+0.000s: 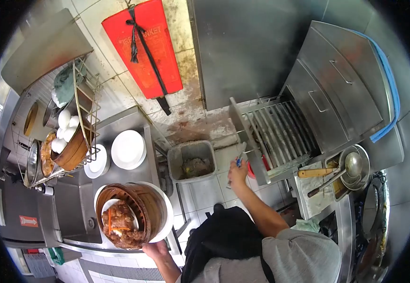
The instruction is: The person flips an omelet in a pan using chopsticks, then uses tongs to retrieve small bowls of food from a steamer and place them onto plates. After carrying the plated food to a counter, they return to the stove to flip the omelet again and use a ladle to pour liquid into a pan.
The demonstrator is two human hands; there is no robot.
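A round bamboo steamer (150, 207) stands on a large white plate (168, 212) at lower left. In it, a small white dish (105, 206) bears browned meat pieces (122, 218) with orange strips. My left hand (155, 250) is closed at the near edge of the plate and steamer; its fingertips are hidden beneath. Beside the pulled-out rack drawer (283, 132), my right hand (237, 173) is closed around a slim metal tool (242, 152) with a blue part. Its exact kind cannot be made out.
White plates (128, 149) stand by the sink (72, 210). A wire shelf (84, 108) at left holds eggs (64, 119) and another steamer (70, 153). A grey bin (191, 177) stands on the floor. At right are a ladle (353, 165) in a metal bowl and a closed steel cabinet (337, 94).
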